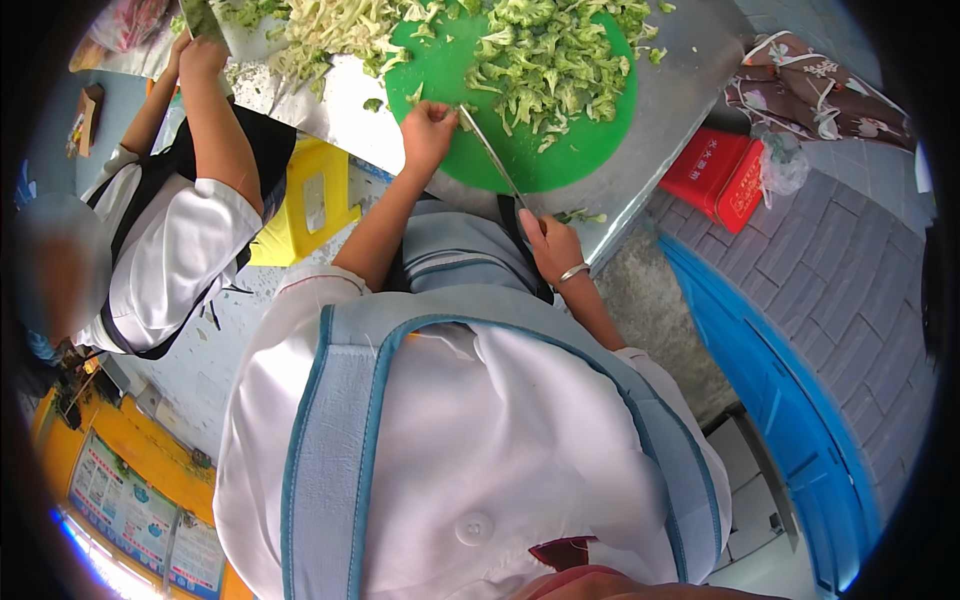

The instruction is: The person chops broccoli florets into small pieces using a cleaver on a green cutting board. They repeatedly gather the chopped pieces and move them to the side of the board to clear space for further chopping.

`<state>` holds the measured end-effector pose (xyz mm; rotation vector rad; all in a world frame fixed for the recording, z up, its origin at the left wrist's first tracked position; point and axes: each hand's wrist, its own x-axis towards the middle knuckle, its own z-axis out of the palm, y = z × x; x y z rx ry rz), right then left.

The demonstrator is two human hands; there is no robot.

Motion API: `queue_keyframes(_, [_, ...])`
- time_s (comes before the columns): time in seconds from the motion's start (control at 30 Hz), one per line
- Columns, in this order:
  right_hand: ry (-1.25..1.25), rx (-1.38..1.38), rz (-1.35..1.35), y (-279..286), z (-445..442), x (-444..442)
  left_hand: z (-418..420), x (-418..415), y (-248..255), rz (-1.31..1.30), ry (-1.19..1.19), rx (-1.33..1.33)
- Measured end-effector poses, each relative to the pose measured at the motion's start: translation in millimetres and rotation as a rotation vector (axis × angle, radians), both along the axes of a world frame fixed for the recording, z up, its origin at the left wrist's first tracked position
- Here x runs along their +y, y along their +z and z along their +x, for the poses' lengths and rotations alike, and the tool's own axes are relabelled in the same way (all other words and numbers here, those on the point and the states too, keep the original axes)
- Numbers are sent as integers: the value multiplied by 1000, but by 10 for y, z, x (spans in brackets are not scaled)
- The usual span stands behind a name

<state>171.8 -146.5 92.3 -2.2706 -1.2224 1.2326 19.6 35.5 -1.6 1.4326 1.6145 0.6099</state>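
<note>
My right hand (553, 244), with a metal bangle at the wrist, grips the handle of a kitchen knife (491, 154). The narrow blade slants up and left over a round green cutting board (525, 169). Its tip is beside the fingertips of my left hand (429, 135). Those left fingers are curled together at the board's left edge; whether they pinch a small piece of floret cannot be made out. A heap of cut broccoli florets (555, 67) covers the upper right of the board. Paler cauliflower pieces (330, 30) lie piled on the metal table (360, 135) to the left.
On the left, a co-worker's hands (201, 56) hold a broad cleaver (201, 19) at the same table. A yellow plastic stool (311, 199) stands between us. To the right are a red fire extinguisher box (712, 176), a plastic bag (784, 165) and patterned brown cloth (825, 97).
</note>
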Motion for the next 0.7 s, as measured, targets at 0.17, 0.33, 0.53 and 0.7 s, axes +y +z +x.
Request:
queue_keyframes(0.17, [-127, 273, -100, -68, 93, 44, -27, 16, -74, 9, 0, -22])
queue_keyframes(0.33, [-63, 98, 22, -202, 28, 311, 18, 84, 44, 19, -50, 46])
queue_keyframes(0.53, [-157, -53, 138, 133, 344, 252, 198, 101, 267, -120, -176, -376])
queue_keyframes(0.7, [-133, 33, 128, 249, 537, 92, 555, 831, 629, 218, -158, -197])
